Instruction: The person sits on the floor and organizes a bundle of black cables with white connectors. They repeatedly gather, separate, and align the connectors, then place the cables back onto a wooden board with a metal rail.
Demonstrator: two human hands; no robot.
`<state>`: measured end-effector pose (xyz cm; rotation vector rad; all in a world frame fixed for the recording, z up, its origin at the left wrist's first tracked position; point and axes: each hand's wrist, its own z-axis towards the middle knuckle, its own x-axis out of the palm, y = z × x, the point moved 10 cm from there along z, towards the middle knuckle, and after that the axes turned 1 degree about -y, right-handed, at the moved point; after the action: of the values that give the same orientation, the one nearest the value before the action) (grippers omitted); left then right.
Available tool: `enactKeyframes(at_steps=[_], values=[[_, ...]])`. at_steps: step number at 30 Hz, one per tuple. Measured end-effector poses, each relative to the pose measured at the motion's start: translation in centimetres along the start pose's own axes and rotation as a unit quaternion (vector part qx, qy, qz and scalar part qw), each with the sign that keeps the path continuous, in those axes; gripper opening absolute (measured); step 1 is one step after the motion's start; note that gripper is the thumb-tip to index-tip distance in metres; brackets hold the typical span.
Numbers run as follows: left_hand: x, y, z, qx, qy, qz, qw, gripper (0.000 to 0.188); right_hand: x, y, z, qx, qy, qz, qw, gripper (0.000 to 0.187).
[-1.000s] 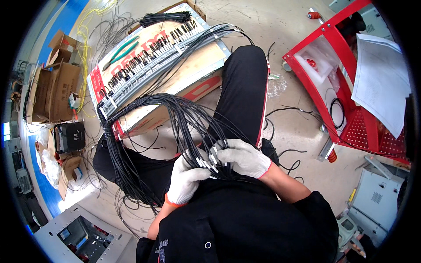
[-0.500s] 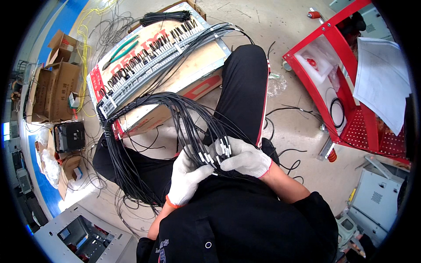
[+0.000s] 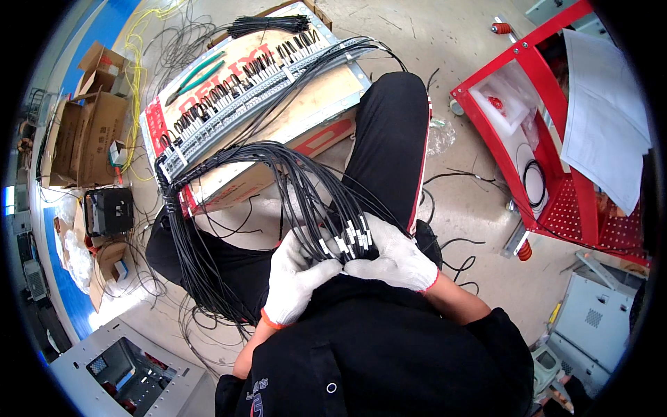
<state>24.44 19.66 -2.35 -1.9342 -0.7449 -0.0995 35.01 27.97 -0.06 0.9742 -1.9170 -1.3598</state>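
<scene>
A thick bundle of black wires (image 3: 306,170) arcs from a grey terminal strip (image 3: 236,104) into my lap. White marker sleeves (image 3: 345,240) sit near the wire ends, between my two gloved hands. My left hand (image 3: 299,274), in a white knit glove, closes on the wires from the left, thumb pointing inward. From the other side my right hand (image 3: 396,260), gloved alike, grips the same ends, its thumb near the left one. Fingers below the wires are hidden. A second hank of black wires (image 3: 198,264) hangs over my left leg.
The strip lies on a wooden box (image 3: 326,104) with green-handled pliers (image 3: 198,76) and a bundle of black cable ties (image 3: 267,26). At right stands a red metal frame (image 3: 486,125) with paper sheets (image 3: 604,118). Cardboard boxes (image 3: 90,139) and a grey metal enclosure (image 3: 132,368) are at left.
My right hand has shifted slightly right and turned. The marked wire ends have spread out between my hands, showing more white sleeves. My left hand stays nearly in place.
</scene>
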Motion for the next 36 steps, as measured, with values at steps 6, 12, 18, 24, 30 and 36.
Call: enactKeyframes(at_steps=[6, 12, 18, 24, 30, 36], values=[[0.9, -0.1, 0.1, -0.016, 0.022, -0.049, 0.998, 0.047, 0.1, 0.1, -0.2, 0.035, 0.027, 0.028, 0.999, 0.044], [0.9, 0.2, 0.0, -0.019, 0.023, -0.080, 0.996, 0.040, 0.6, -1.5, -0.4, 0.086, 0.033, 0.248, 0.964, 0.045], [0.7, 0.9, 0.0, -0.023, 0.050, -0.092, 0.994, 0.029, 0.1, -0.6, 0.0, 0.044, 0.053, 0.128, 0.989, 0.048], [1.2, 0.8, 0.2, 0.011, 0.075, -0.131, 0.989, 0.021, 0.0, -1.2, 0.0, 0.068, 0.039, 0.121, 0.990, 0.034], [0.9, 1.5, 0.3, -0.032, 0.034, -0.144, 0.989, 0.012, 0.2, -3.4, -0.2, 0.096, 0.041, 0.260, 0.960, 0.033], [0.7, 0.5, 1.0, -0.020, 0.005, -0.056, 0.998, 0.015, -0.3, -4.7, 0.1, 0.079, 0.033, 0.328, 0.941, 0.034]])
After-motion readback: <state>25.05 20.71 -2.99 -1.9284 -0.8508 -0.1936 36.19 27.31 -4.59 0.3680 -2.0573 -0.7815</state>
